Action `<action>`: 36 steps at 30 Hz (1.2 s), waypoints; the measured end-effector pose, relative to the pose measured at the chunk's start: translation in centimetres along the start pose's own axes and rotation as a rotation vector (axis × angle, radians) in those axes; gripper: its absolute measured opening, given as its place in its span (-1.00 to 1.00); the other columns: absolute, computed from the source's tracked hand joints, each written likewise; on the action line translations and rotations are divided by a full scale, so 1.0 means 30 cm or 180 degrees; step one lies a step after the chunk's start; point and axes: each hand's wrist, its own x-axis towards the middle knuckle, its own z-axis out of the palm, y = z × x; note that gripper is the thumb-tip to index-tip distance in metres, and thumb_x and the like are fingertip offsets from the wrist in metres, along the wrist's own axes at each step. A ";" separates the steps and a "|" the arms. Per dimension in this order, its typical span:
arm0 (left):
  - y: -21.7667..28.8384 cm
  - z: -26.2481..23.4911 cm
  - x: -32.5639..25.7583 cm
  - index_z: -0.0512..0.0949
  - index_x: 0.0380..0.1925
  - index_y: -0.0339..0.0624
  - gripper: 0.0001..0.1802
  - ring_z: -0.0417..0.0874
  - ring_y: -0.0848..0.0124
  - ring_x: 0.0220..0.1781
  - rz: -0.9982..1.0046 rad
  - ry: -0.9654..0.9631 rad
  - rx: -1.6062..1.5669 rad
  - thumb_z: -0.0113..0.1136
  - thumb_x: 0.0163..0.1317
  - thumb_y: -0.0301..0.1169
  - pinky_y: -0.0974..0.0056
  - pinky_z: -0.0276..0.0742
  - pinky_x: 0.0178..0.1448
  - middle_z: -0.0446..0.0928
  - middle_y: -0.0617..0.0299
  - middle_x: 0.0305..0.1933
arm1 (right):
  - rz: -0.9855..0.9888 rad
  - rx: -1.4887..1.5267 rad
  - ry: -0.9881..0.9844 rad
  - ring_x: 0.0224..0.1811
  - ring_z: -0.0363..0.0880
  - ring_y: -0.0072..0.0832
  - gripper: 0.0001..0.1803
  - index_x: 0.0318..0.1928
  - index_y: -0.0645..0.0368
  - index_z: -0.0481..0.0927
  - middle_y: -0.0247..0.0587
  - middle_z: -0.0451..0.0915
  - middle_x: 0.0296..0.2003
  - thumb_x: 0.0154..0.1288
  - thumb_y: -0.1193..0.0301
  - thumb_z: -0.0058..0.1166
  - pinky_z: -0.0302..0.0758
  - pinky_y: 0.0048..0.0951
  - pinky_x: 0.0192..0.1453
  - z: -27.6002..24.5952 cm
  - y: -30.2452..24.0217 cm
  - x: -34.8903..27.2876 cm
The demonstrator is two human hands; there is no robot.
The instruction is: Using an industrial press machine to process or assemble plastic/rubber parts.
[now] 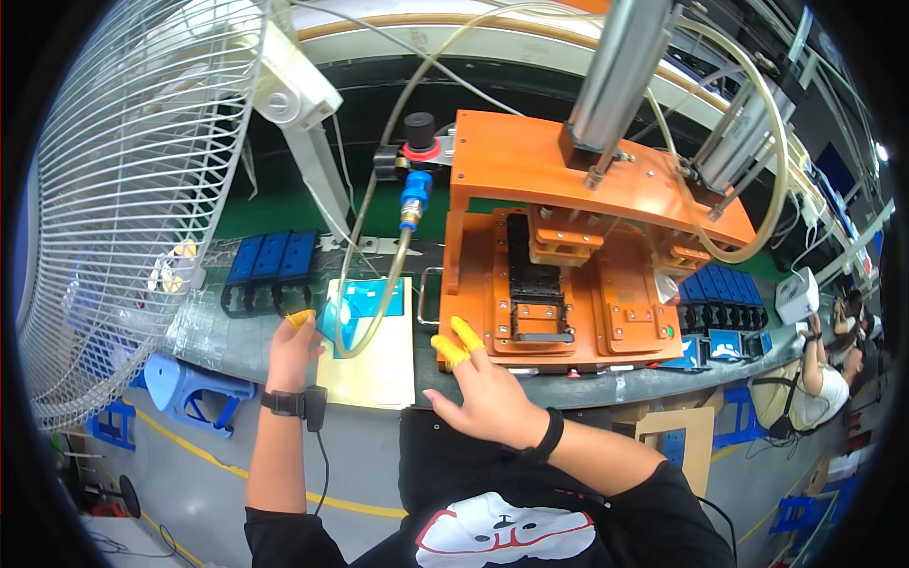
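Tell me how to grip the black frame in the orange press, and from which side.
Likely best by the crossbar at its near end, coming from the person's side: the black frame lies with that end toward the person, while a block of the orange press crowds its far part.

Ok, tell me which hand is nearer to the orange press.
Right. The right hand is at the orange press's near left corner, contact unclear; the left hand is farther left, beyond the pale yellow sheet.
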 end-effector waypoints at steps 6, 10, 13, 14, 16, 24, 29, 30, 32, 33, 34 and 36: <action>-0.076 -0.046 0.016 0.59 0.14 -0.15 -0.68 0.60 0.50 -0.06 0.0136 0.0101 -0.0178 0.22 0.51 -0.25 0.34 0.56 -0.04 0.61 0.35 -0.04 | -0.0057 0.0476 -0.1216 -0.19 0.72 0.08 -0.42 0.23 0.28 0.49 0.26 0.48 0.24 0.38 0.12 0.22 0.70 -0.06 -0.13 0.213 -0.049 0.002; -0.116 -0.228 0.093 0.62 0.09 -0.21 -0.67 0.58 0.53 -0.08 0.0716 0.0936 0.0123 0.23 0.50 -0.22 0.34 0.53 -0.07 0.62 0.31 -0.06 | 0.0030 0.0484 -0.1457 -0.19 0.70 0.11 -0.45 0.16 0.30 0.49 0.25 0.50 0.15 0.40 0.11 0.21 0.68 -0.03 -0.13 0.299 -0.017 0.001; -0.097 -0.467 0.129 0.63 -0.01 -0.35 -0.68 0.55 0.47 -0.21 0.0969 0.1987 0.0781 0.22 0.50 -0.27 0.32 0.48 -0.13 0.60 0.24 -0.20 | -0.0048 0.0641 -0.1469 -0.19 0.69 0.10 -0.48 0.12 0.29 0.50 0.22 0.49 0.09 0.39 0.12 0.22 0.67 -0.01 -0.12 0.293 -0.007 -0.030; -0.086 -0.523 0.123 0.62 -0.04 -0.32 -0.71 0.50 0.51 -0.26 0.1198 0.2175 0.0839 0.21 0.52 -0.27 0.31 0.46 -0.17 0.56 0.28 -0.24 | -0.0081 0.0686 -0.1442 -0.19 0.69 0.09 -0.49 0.11 0.29 0.51 0.21 0.49 0.07 0.39 0.13 0.22 0.66 -0.01 -0.11 0.277 -0.002 -0.039; -0.057 -0.587 0.043 0.57 0.09 -0.30 -0.66 0.57 0.57 -0.10 0.0847 0.2032 0.0711 0.19 0.55 -0.25 0.37 0.47 -0.03 0.62 0.27 -0.11 | -0.0079 0.0818 -0.1219 -0.20 0.68 0.08 -0.51 0.07 0.29 0.52 0.21 0.49 0.04 0.39 0.13 0.23 0.65 0.00 -0.11 0.222 0.008 -0.066; 0.073 -0.210 -0.457 0.47 0.22 -0.41 -0.61 0.62 0.37 0.22 0.0991 -0.0333 0.0696 0.11 0.41 -0.60 0.30 0.46 0.34 0.62 0.03 0.21 | -0.0596 0.0666 0.0351 -0.16 0.70 -0.18 -0.64 0.03 0.17 0.70 -0.06 0.66 0.06 0.23 0.37 0.35 0.67 -0.27 -0.05 -0.180 0.076 -0.207; 0.130 0.090 -0.518 0.56 0.14 -0.41 -0.57 0.67 0.26 0.25 0.1034 -0.1749 0.0672 0.27 0.24 -0.62 0.19 0.49 0.40 0.66 -0.01 0.19 | -0.0658 -0.0050 0.1079 -0.16 0.64 -0.21 -0.63 -0.02 0.13 0.72 -0.14 0.67 -0.03 0.10 0.47 0.42 0.57 -0.28 -0.08 -0.336 0.131 -0.179; 0.141 0.146 -0.514 0.57 0.14 -0.39 -0.57 0.68 0.25 0.23 0.1094 -0.1876 0.0690 0.29 0.24 -0.60 0.19 0.49 0.39 0.67 0.01 0.18 | -0.0601 -0.0259 0.1094 -0.11 0.61 -0.19 -0.62 -0.02 0.13 0.72 -0.13 0.65 -0.01 0.10 0.45 0.43 0.54 -0.25 -0.06 -0.354 0.139 -0.170; 0.164 0.256 -0.491 0.59 0.14 -0.36 -0.57 0.68 0.25 0.21 0.1339 -0.2066 0.0857 0.31 0.23 -0.58 0.19 0.49 0.37 0.67 0.03 0.16 | -0.0391 -0.0689 0.1068 -0.01 0.56 -0.13 -0.63 -0.03 0.17 0.71 -0.08 0.63 0.02 0.12 0.38 0.41 0.50 -0.17 0.03 -0.374 0.151 -0.148; 0.176 0.305 -0.476 0.60 0.13 -0.35 -0.57 0.68 0.24 0.20 0.1512 -0.2129 0.1006 0.32 0.23 -0.57 0.20 0.49 0.36 0.68 0.04 0.15 | -0.0321 -0.0857 0.1093 0.04 0.54 -0.11 -0.63 -0.03 0.18 0.71 -0.06 0.63 0.03 0.13 0.35 0.40 0.48 -0.14 0.07 -0.381 0.157 -0.138; 0.188 0.350 -0.464 0.60 0.13 -0.34 -0.57 0.68 0.23 0.20 0.1737 -0.2174 0.1186 0.32 0.23 -0.56 0.20 0.49 0.36 0.68 0.05 0.14 | -0.0271 -0.0940 0.1024 0.06 0.53 -0.10 -0.64 -0.05 0.17 0.71 -0.07 0.62 0.01 0.14 0.34 0.40 0.46 -0.14 0.10 -0.386 0.163 -0.132; 0.208 0.435 -0.437 0.61 0.12 -0.32 -0.57 0.68 0.21 0.19 0.1776 -0.2159 0.1220 0.33 0.22 -0.54 0.20 0.49 0.34 0.67 0.05 0.13 | -0.0145 -0.1116 0.0879 0.09 0.51 -0.10 -0.67 -0.09 0.17 0.70 -0.08 0.62 -0.03 0.15 0.30 0.38 0.43 -0.12 0.14 -0.393 0.174 -0.122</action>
